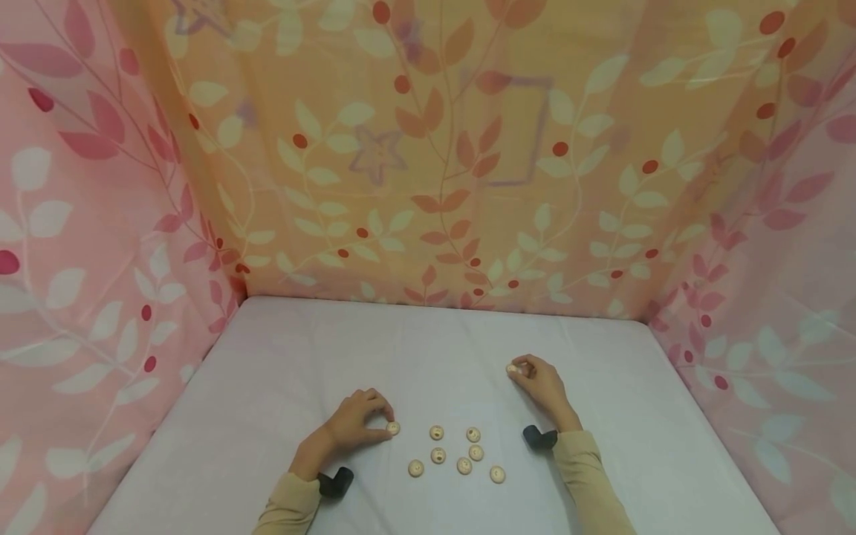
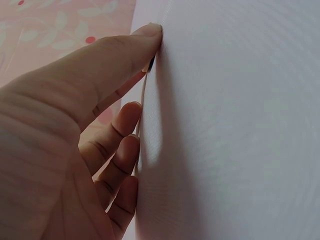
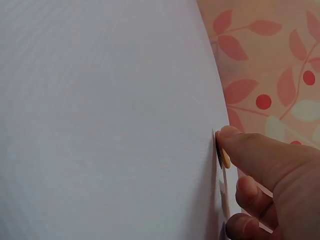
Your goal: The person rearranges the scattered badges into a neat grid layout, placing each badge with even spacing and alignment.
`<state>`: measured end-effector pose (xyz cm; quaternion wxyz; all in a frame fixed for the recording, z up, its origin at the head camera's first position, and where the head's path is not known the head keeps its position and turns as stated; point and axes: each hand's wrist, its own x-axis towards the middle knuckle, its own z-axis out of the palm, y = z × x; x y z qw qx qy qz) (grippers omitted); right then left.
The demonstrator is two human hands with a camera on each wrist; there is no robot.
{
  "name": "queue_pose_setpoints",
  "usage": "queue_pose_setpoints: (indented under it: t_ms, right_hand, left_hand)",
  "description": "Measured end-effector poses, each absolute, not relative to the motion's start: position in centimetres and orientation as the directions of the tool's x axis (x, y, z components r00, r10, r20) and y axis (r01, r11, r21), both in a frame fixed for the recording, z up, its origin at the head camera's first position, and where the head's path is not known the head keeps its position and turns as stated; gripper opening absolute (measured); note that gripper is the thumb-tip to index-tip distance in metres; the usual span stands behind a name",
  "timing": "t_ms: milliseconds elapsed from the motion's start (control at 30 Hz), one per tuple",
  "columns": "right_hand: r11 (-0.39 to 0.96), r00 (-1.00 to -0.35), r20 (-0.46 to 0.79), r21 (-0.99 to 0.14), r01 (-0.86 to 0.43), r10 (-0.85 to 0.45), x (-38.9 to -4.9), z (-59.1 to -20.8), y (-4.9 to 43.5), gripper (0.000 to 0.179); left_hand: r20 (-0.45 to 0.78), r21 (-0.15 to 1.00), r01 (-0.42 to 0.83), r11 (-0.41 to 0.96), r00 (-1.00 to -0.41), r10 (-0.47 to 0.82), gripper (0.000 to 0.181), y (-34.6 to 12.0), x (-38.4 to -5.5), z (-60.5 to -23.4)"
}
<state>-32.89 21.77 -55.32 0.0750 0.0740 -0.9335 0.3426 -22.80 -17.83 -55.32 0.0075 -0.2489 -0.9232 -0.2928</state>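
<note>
My left hand (image 1: pixel 353 423) is low over the white table, its thumb and forefinger pinching a small round pale-wood disc (image 1: pixel 393 428) by its edges. In the left wrist view the thumb covers nearly all of that disc, and the other fingers curl loosely near the surface. Farther forward and to the right, my right hand (image 1: pixel 543 385) pinches a second disc (image 1: pixel 512 368). The right wrist view shows this disc (image 3: pixel 226 158) edge-on under the thumb tip, close against the white surface. Between the hands lie several similar discs (image 1: pixel 464 466) with small dark face-like marks.
A white cloth covers the table (image 1: pixel 374 342). Floral curtains, orange at the back (image 1: pixel 428 223) and pink at the left (image 1: pixel 87 297) and right (image 1: pixel 789 312), enclose it. Black wrist mounts (image 1: pixel 539 438) sit beside both beige sleeves (image 1: pixel 595 483).
</note>
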Motion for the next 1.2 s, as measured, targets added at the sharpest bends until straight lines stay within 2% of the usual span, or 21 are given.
queue_pose_setpoints:
  t_ms: [533, 900, 1200]
  right_hand:
    - [0.724, -0.977, 0.189, -0.659, -0.203, -0.102, -30.7, -55.2, 21.9, 0.03]
    - [0.737, -0.966, 0.22, -0.629, -0.248, -0.137, -29.1, -55.0, 22.2, 0.03]
    - [0.746, -0.974, 0.178, -0.629, -0.22, -0.137, -27.7, -55.0, 22.1, 0.026]
  left_hand:
    - [0.15, 0.524, 0.46, 0.717, -0.878, 0.454, 0.021, -18.2, -22.9, -55.7]
    - [0.174, 0.522, 0.482, 0.704, -0.868, 0.465, 0.019, -17.8, -22.6, -55.0]
    - [0.172, 0.525, 0.472, 0.708, -0.874, 0.455, 0.016, -17.7, -22.6, -54.9]
